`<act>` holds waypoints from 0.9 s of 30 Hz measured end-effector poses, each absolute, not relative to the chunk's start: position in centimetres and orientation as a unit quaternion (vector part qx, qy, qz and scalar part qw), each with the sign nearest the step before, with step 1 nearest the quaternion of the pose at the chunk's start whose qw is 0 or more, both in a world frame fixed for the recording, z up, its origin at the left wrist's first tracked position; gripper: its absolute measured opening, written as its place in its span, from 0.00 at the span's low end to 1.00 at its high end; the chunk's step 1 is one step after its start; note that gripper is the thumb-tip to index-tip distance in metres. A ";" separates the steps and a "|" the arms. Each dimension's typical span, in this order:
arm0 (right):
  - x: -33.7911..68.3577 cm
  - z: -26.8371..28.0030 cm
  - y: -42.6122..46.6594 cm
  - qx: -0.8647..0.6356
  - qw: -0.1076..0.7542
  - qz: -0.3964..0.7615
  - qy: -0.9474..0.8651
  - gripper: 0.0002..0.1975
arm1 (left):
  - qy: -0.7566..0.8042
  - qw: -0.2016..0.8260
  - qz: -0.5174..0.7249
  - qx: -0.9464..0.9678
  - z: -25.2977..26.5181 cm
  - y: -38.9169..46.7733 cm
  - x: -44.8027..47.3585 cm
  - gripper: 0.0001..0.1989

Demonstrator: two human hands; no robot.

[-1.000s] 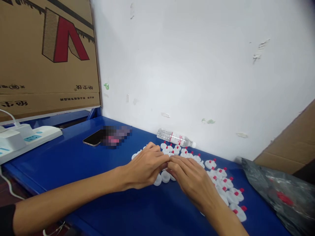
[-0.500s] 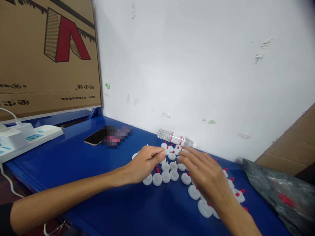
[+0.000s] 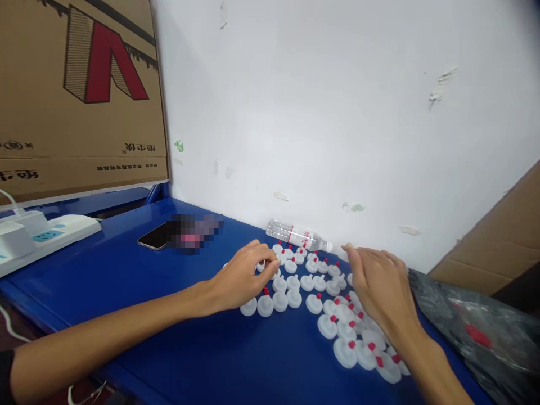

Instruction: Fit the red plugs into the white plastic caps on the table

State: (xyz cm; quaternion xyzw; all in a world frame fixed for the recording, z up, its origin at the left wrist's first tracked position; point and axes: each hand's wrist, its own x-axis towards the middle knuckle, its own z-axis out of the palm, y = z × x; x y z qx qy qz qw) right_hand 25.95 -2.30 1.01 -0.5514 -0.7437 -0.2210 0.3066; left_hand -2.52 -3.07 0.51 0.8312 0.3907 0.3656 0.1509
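Left hand is being held with thumb and forefinger curled close together; whether anything is being pinched between them cannot be told; Right hand is being held well apart from it, thumb stretched out, the other fingertips being hidden, so its hold cannot be told either; both are being carried over a blue table, by whose far edge a clear bottle is being kept on its side, its long axis running left to right and its cap pointing towards the right thumb; red-tipped pieces, round and white, are being crowded below and to the left of the right hand, which is the nearer to them, more of them being seen just in front of the bottle; plain white pieces are being spread between the hands, the front rows lying just right of and below the left fingertips, the nearer grip, their short stems being pointed away from the person; tiny red bits are being seen just beneath that hand.
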 end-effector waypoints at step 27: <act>32.0 -4.4 1.2 -0.616 0.196 -0.090 -0.758 0.30 | 0.358 0.066 0.317 0.876 -1.1 -2.1 -2.9 0.06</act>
